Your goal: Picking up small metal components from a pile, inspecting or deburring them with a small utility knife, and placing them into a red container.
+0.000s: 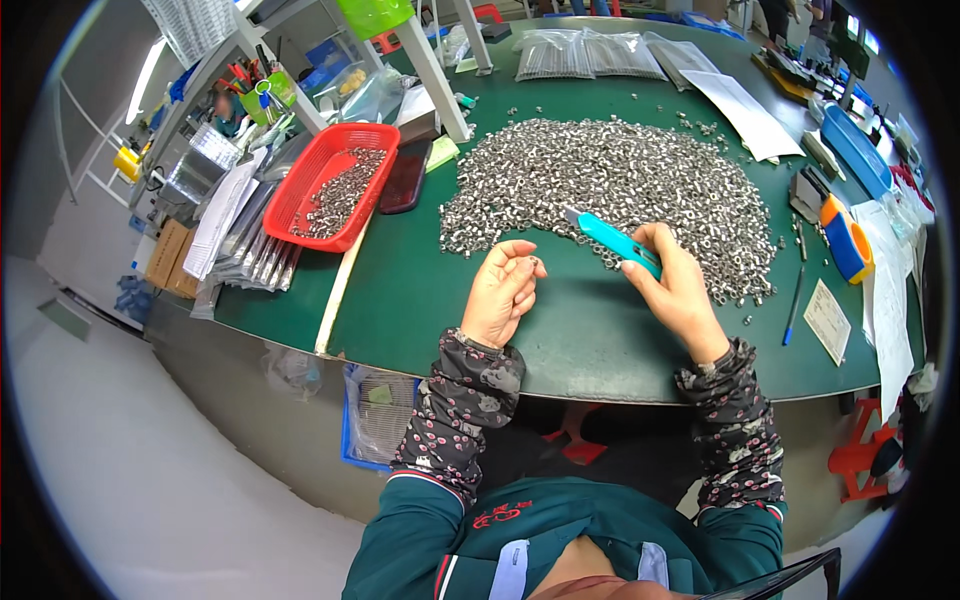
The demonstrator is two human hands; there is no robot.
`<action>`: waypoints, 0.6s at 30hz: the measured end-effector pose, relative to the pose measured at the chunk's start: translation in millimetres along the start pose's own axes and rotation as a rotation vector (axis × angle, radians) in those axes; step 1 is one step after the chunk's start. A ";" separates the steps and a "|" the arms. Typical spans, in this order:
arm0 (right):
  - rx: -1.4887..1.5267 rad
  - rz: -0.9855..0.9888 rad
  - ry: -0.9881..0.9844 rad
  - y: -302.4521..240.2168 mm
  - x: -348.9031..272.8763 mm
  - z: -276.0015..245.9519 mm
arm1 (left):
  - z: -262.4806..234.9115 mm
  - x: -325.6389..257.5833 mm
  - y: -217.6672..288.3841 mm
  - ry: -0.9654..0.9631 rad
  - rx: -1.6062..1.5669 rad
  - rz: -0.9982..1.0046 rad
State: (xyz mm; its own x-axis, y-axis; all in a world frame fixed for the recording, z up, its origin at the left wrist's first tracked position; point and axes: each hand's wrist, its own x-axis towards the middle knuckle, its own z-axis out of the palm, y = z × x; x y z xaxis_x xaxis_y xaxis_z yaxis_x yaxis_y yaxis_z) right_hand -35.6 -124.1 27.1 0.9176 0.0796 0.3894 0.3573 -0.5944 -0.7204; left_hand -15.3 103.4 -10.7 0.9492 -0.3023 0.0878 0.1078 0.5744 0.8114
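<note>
A teal utility knife (615, 242) is gripped in my right hand (678, 290), its blade end pointing up and left over the near edge of a wide heap of small metal nut-like parts (610, 175). My left hand (503, 292) is raised in front of the heap with its fingers curled and the thumb and fingertips pinched together. Something small seems to sit at the fingertips, but I cannot make out what it is. Both hands are over the green tabletop (590, 345), apart from each other.
On the left stands a red basket (285, 205) with more metal parts, beside a dark flat device (405, 178) and stacked plastic packets (245, 235). At the right lie a yellow-and-blue tool (848, 240), a blue pen (793, 308) and a paper tag (827, 320). Clear bags (590, 54) lie behind the heap.
</note>
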 end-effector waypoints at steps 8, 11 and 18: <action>-0.123 -0.275 -0.042 2.6 -16.8 2.7 | -6.1 1.4 0.1 -0.019 -0.067 -0.034; -0.123 -0.268 -0.063 2.1 -18.7 6.9 | -7.2 2.2 -2.0 0.008 -0.062 -0.069; -0.133 -0.241 -0.129 0.3 -21.0 9.8 | -7.5 0.7 -2.2 0.003 -0.047 -0.084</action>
State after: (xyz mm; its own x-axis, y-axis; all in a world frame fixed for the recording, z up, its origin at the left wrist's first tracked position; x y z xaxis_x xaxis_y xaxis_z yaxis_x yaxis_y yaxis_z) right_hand -53.1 -118.1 13.1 0.8270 0.3271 0.4573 0.5490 -0.6450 -0.5315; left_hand -12.6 107.7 -16.8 0.9370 -0.3489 0.0192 0.2008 0.5825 0.7876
